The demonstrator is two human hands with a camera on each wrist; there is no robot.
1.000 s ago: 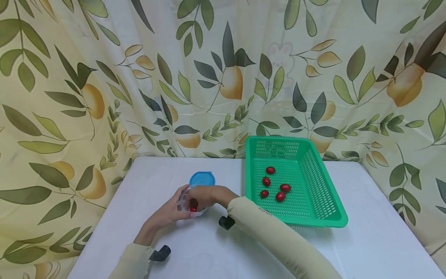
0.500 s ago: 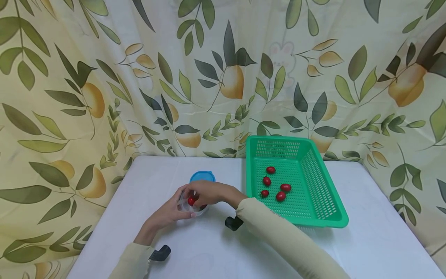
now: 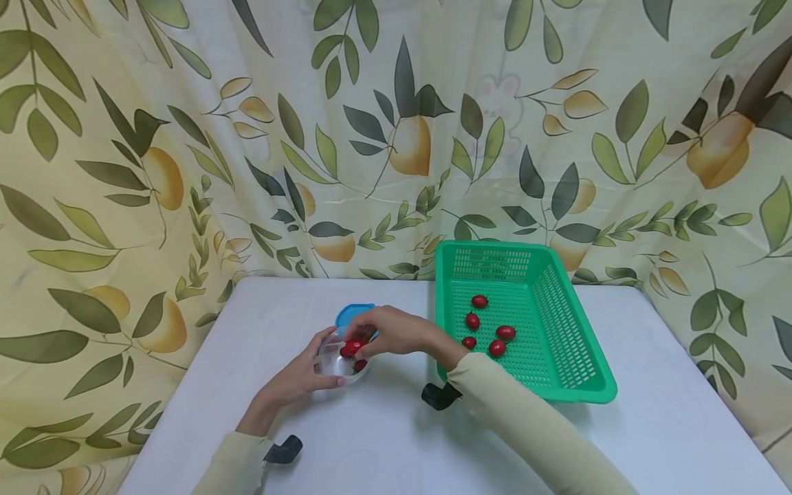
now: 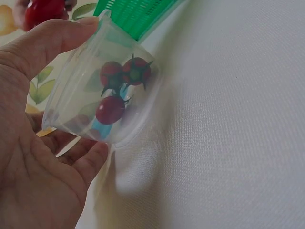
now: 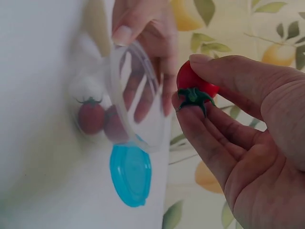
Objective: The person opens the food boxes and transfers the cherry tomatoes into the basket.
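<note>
White table (image 3: 396,440), left hand (image 3: 297,379) gripping cup (image 3: 339,361) of three tomatoes, right hand (image 3: 396,332) pinching one tomato (image 3: 351,348), five in basket (image 3: 575,357).

From the head view we see the blue lid (image 3: 355,313) partly hidden behind the right hand (image 3: 396,331); the left wrist view cuts off the held tomato (image 4: 44,10) at its top edge; the green basket (image 4: 136,14) there is blurred and cropped.

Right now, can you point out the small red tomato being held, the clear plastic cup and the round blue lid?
small red tomato (image 5: 196,82), right wrist view, its red skin.
clear plastic cup (image 4: 76,109), left wrist view, its side wall.
round blue lid (image 5: 130,174), right wrist view, its flat top.
</note>
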